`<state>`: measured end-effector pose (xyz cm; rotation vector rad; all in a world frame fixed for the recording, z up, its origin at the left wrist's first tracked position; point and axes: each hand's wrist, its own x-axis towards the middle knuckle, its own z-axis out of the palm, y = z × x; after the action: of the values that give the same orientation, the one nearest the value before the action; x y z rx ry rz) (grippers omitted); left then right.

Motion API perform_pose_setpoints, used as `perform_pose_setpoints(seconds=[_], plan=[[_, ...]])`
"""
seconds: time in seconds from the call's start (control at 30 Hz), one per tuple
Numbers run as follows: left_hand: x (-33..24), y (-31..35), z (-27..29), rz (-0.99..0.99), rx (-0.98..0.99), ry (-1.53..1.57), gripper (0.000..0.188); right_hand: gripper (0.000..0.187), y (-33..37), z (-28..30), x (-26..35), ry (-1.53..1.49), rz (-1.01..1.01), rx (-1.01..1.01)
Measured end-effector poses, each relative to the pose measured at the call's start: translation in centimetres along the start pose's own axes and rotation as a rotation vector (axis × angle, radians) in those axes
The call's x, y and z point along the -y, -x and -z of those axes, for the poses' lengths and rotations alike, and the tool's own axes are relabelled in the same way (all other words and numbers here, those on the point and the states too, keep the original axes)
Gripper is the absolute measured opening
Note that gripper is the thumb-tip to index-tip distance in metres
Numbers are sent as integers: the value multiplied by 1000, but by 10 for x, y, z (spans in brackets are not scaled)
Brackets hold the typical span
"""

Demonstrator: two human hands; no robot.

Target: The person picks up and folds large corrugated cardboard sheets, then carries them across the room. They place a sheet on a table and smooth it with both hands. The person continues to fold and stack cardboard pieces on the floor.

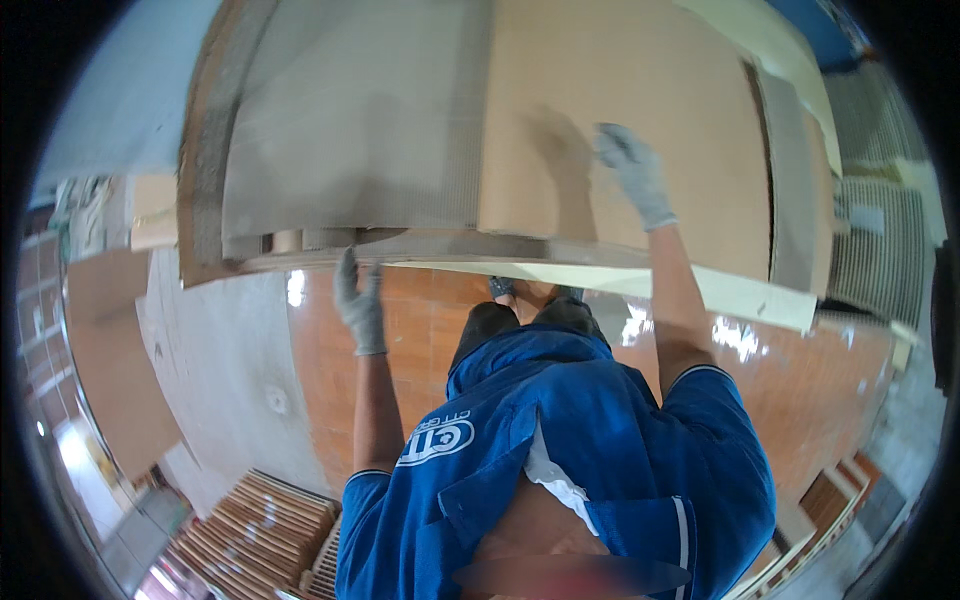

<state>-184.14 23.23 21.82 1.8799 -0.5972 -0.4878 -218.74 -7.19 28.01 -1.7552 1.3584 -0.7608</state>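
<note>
Sheet handling seemed under way: grey cardboard sheet [360, 120] beyond the left hand [362, 300], fingers apart; brown cardboard sheet [620, 80] below the right hand [625, 165], grip unclear. Lifting would have needed an edge pinch.

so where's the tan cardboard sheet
The tan sheet lies upper right in the head view, beside the greyish cardboard sheet, under the grey-gloved right hand.

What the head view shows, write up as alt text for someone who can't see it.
A gloved right grip is over a brown cardboard sheet, while the gloved left grip is open at the near edge of the cardboard stack. Below are the wearer's blue collared shirt and an orange-brown floor.
</note>
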Motion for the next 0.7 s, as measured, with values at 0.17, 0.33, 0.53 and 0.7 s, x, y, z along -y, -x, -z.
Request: perform_pose_setpoints(seconds=[0.17, 0.33, 0.53, 0.7], plan=[[-102, 53, -148, -896, 622, -613, 69, 30, 99, 122, -124, -558, -416, -489], [-135, 73, -260, -1440, 840, -881, 54, 28, 187, 133, -184, -791, -579, -641], [-152, 76, -276, -1533, 825, -947, 47, 58, 210, 87, -175, -1199, -743, -453], [-200, 82, -283, -1650, 678, -703, 48, 96, 185, 92, -198, -1542, -706, -594]])
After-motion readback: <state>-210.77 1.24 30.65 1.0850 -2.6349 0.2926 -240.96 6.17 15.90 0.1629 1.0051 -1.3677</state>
